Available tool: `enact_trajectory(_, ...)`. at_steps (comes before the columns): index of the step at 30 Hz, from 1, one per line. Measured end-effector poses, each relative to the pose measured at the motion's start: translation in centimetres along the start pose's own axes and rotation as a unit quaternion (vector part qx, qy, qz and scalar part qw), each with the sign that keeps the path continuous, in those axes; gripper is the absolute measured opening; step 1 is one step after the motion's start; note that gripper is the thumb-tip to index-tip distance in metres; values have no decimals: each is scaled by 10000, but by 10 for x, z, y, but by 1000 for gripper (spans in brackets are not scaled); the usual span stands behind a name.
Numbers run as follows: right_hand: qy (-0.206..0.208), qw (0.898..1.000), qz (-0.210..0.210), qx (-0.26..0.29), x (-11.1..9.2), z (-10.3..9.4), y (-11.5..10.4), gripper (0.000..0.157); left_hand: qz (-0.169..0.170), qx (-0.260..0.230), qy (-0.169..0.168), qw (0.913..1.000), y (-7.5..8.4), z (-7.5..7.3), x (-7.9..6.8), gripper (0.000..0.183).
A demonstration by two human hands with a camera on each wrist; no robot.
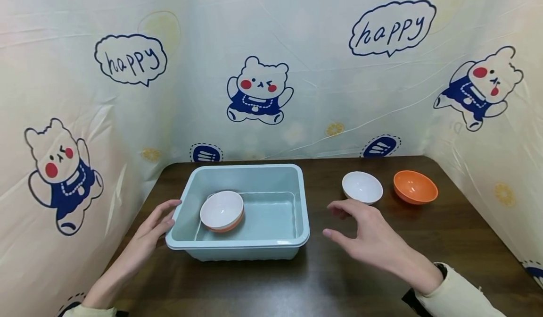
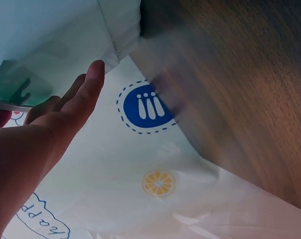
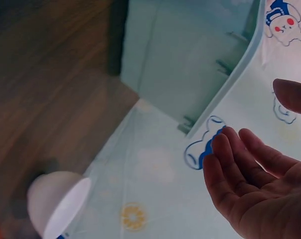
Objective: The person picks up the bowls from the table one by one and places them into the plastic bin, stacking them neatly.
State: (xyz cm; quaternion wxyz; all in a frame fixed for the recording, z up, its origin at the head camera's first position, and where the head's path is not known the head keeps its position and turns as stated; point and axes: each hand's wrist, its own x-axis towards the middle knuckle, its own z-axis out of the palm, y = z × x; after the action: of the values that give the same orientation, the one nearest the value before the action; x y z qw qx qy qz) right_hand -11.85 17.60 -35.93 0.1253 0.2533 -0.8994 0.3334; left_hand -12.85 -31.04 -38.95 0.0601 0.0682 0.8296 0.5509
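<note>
A light blue plastic basin stands on the table, with a white bowl stacked in an orange bowl at its left inside. My left hand is at the basin's left rim, fingers extended along the outer wall; the left wrist view shows these fingers against the basin side. Between the basin and another white bowl, my right hand hovers with fingers loosely bent and thumb apart, holding nothing. That white bowl also shows in the right wrist view, away from the fingers.
A second orange bowl sits right of the lone white bowl, near the back of the dark wooden table. Printed sheeting with bears and speech bubbles hangs close behind the table and along both sides.
</note>
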Motion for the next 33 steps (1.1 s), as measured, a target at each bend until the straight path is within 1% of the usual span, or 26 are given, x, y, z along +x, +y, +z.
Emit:
enact_trajectory(7, -84, 9989, 440, -134, -9, -4, 16, 39, 61, -49, -1, 10000, 0, 0, 0, 49)
enact_trajectory(12, -20, 9981, 563, -258, -11, -7, 31, 41, 116, -79, 18, 9999, 0, 0, -1, 48)
enact_trajectory(17, 103, 9962, 687, -520, -12, -7, 46, 43, 172, -108, -14, 9998, 0, 0, -1, 48)
enact_trajectory(26, 33, 9922, 943, -817, -12, -9, 72, 56, 87, -172, -39, 9998, 0, 1, -2, 50)
enact_trajectory(33, -77, 9877, 1201, -995, -8, -12, 94, 65, 152, -216, -53, 9996, 0, 0, -1, 50)
